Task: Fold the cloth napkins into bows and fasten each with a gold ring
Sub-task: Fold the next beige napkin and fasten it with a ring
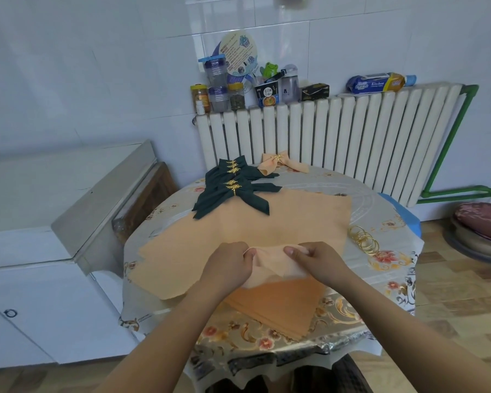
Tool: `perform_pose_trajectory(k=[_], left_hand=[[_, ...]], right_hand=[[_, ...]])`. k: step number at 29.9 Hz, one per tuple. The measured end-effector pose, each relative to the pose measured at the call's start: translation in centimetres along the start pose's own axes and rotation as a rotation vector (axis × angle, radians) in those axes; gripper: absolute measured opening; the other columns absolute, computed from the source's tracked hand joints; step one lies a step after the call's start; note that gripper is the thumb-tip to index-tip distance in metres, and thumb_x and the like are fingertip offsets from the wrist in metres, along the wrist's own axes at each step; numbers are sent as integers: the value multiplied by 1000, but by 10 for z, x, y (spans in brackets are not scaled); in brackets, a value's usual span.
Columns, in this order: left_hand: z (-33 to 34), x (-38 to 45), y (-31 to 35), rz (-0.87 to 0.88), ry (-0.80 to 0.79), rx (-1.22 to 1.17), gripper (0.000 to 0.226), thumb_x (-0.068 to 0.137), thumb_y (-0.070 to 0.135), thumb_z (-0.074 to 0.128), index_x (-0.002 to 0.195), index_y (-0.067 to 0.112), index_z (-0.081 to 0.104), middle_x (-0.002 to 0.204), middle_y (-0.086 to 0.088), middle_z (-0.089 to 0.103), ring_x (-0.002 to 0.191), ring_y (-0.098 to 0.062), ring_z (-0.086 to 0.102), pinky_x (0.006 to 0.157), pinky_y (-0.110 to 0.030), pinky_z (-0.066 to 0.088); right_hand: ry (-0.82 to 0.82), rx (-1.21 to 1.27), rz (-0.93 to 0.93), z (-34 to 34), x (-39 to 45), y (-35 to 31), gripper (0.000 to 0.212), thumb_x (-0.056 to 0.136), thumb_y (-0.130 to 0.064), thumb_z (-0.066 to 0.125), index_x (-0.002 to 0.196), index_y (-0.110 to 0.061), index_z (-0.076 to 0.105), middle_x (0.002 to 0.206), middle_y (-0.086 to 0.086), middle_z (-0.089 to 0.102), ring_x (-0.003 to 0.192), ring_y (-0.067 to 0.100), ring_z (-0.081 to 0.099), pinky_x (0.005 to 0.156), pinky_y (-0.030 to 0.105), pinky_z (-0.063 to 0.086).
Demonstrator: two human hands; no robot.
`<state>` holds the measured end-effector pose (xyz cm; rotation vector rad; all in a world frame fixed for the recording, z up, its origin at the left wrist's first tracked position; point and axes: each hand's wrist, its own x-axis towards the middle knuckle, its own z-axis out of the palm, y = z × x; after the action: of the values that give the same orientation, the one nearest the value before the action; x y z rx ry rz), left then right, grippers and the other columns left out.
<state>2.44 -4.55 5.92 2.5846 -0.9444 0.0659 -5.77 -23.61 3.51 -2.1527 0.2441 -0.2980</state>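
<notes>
A peach cloth napkin point(270, 265) is lifted off the table between my hands. My left hand point(227, 268) pinches its left edge and my right hand point(321, 263) pinches its right edge, the cloth sagging between them. Under it lies a stack of flat peach napkins point(281, 304), and a larger peach cloth point(267, 225) is spread across the table's middle. Several gold rings point(364, 241) lie to the right. Several dark green bows point(233, 188) with gold clasps are piled at the back, with one peach bow point(278, 163) behind them.
The round table point(380, 268) has a floral cover. A white radiator point(338, 137) stands behind it, with jars and bottles point(224, 89) on top. White cabinets point(40, 279) are to the left. A cushioned stool point(482, 228) sits at the right.
</notes>
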Motion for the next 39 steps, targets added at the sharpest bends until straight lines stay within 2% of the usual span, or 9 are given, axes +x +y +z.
perform_pose_trajectory(k=[3, 12, 17, 22, 27, 29, 32, 35, 39], left_hand=[[-3, -2, -2, -33, -63, -2, 43, 100, 26, 38, 58, 16, 35, 60, 1, 41, 65, -20, 42, 59, -31, 28], [-3, -1, -19, -150, -298, -64, 48, 98, 30, 42, 54, 13, 31, 55, -1, 31, 53, -16, 33, 50, -26, 26], [2, 5, -35, -206, -148, -173, 46, 99, 31, 42, 56, 15, 35, 58, 0, 41, 58, -16, 41, 53, -30, 29], [18, 39, -60, -335, -11, -192, 41, 100, 32, 39, 63, 16, 42, 65, 0, 49, 65, -18, 47, 57, -30, 33], [28, 97, -97, -421, 91, -131, 38, 100, 33, 36, 68, 15, 46, 70, -1, 52, 70, -21, 51, 61, -32, 40], [34, 122, -112, -421, 113, -78, 34, 100, 34, 38, 78, 14, 55, 79, -2, 57, 76, -19, 55, 73, -35, 48], [47, 160, -130, -388, 163, 64, 26, 98, 34, 42, 100, 16, 61, 102, 0, 56, 95, -16, 51, 88, -33, 42], [58, 194, -142, -325, 198, 132, 23, 97, 30, 44, 116, 21, 53, 119, 2, 48, 112, -15, 42, 95, -30, 30], [68, 247, -158, -239, 122, 95, 46, 99, 35, 41, 143, 26, 35, 152, -1, 26, 141, -19, 18, 115, -38, 8]], right_hand=[[-53, -9, 7, 5, -2, -2, 51, 92, -34, 57, 49, -23, 32, 38, -10, 28, 40, 4, 30, 46, 19, 19], [-123, -21, -36, 11, 2, -4, 52, 91, -37, 58, 53, -15, 30, 52, -3, 21, 44, 8, 23, 49, 23, 15], [-145, -9, 53, 10, 13, 1, 49, 84, -49, 62, 61, -13, 38, 59, -1, 28, 49, 9, 30, 51, 24, 19], [-157, -76, 146, 12, 54, 16, 39, 82, -41, 68, 80, -4, 57, 71, 6, 45, 64, 16, 43, 58, 29, 28], [-93, -266, 224, 21, 115, 38, 26, 86, -34, 60, 70, -17, 50, 69, -4, 50, 73, 19, 52, 61, 29, 33], [-39, -367, 226, 26, 141, 44, 19, 87, -34, 57, 72, -23, 53, 78, -6, 57, 85, 21, 56, 67, 32, 39], [19, -522, 169, 37, 185, 52, 16, 88, -37, 55, 90, -24, 63, 95, -2, 60, 96, 20, 56, 74, 31, 39], [56, -622, 125, 49, 215, 60, 25, 89, -40, 53, 105, -26, 66, 113, -6, 57, 109, 17, 50, 86, 30, 34], [136, -667, 69, 66, 231, 74, 20, 86, -40, 58, 95, -24, 66, 112, -7, 58, 107, 17, 50, 90, 30, 33]])
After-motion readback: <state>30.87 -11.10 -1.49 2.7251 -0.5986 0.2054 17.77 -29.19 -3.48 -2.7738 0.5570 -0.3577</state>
